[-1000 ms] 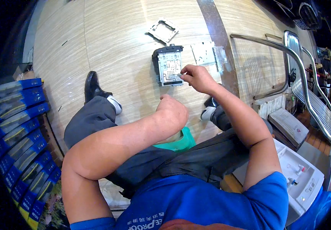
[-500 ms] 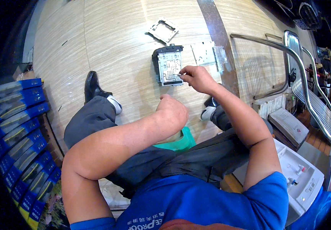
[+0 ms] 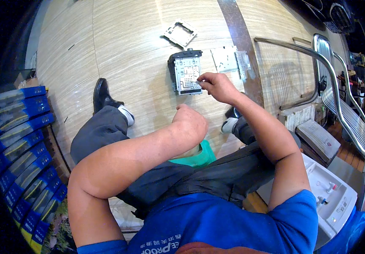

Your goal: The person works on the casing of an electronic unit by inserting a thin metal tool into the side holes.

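Observation:
A boxy metal electronic unit with a black front panel, resembling a car stereo [image 3: 186,73], lies on the floor ahead of me. My right hand [image 3: 219,87] is at its near right edge, thumb and fingers pinched on a small thin metal piece [image 3: 197,82] over the perforated top. Closer to me, my left hand [image 3: 190,120] is closed, knuckles up, apart from the unit. Its fingers are mostly hidden, so whatever it may hold cannot be made out. Behind the unit rests a metal bracket frame [image 3: 180,34]. To its right is a flat metal cover plate [image 3: 224,59].
Blue packages [image 3: 23,127] are stacked on the left. A chrome-framed metal chair [image 3: 334,84] stands on the right, with a white water dispenser [image 3: 332,194] nearer. Below my left forearm is a green stool or tub [image 3: 199,157]. My black shoe [image 3: 102,98] is at left.

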{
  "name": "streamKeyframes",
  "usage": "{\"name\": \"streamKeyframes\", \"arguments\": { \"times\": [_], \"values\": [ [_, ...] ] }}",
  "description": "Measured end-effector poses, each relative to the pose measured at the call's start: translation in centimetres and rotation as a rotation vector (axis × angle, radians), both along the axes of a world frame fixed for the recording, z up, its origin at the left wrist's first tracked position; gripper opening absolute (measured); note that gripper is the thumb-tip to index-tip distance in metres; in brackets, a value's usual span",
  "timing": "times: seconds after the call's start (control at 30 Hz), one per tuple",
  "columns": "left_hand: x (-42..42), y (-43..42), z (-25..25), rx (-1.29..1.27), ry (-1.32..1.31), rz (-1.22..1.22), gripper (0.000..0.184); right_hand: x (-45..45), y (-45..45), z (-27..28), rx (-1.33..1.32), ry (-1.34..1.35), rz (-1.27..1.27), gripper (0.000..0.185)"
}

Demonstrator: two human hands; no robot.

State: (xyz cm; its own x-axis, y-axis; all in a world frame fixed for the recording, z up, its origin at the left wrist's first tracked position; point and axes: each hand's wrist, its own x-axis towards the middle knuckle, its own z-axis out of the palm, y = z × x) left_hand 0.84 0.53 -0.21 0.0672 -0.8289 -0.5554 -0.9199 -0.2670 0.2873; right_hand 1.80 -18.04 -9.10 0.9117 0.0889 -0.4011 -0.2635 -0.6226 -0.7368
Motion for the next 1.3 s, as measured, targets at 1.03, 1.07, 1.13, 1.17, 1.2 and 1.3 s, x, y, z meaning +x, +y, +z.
{"name": "streamKeyframes", "arguments": {
  "times": [1.03, 1.07, 1.13, 1.17, 1.2, 1.3],
  "values": [
    [-0.2, 0.2, -0.5, -0.025, -0.015, 0.004, 0.016, 0.1, 0.2, 0.6, -0.01, -0.037, 0.001, 0.023],
    [-0.2, 0.1, -0.5, -0.025, -0.015, 0.004, 0.016, 0.1, 0.2, 0.5, -0.01, -0.037, 0.001, 0.023],
    [-0.2, 0.0, -0.5, -0.009, 0.006, 0.012, 0.016, 0.1, 0.1, 0.3, -0.01, -0.034, 0.024, 0.024],
    [-0.2, 0.0, -0.5, -0.009, 0.006, 0.012, 0.016, 0.1, 0.1, 0.3, -0.01, -0.034, 0.023, 0.024],
    [-0.2, 0.0, -0.6, -0.011, 0.009, 0.016, 0.016, 0.1, 0.1, 0.3, -0.026, -0.023, 0.023, 0.024],
    [-0.2, 0.1, -0.5, -0.02, 0.002, 0.018, 0.016, 0.1, 0.1, 0.5, -0.072, -0.015, 0.032, 0.023]
  ]
}}
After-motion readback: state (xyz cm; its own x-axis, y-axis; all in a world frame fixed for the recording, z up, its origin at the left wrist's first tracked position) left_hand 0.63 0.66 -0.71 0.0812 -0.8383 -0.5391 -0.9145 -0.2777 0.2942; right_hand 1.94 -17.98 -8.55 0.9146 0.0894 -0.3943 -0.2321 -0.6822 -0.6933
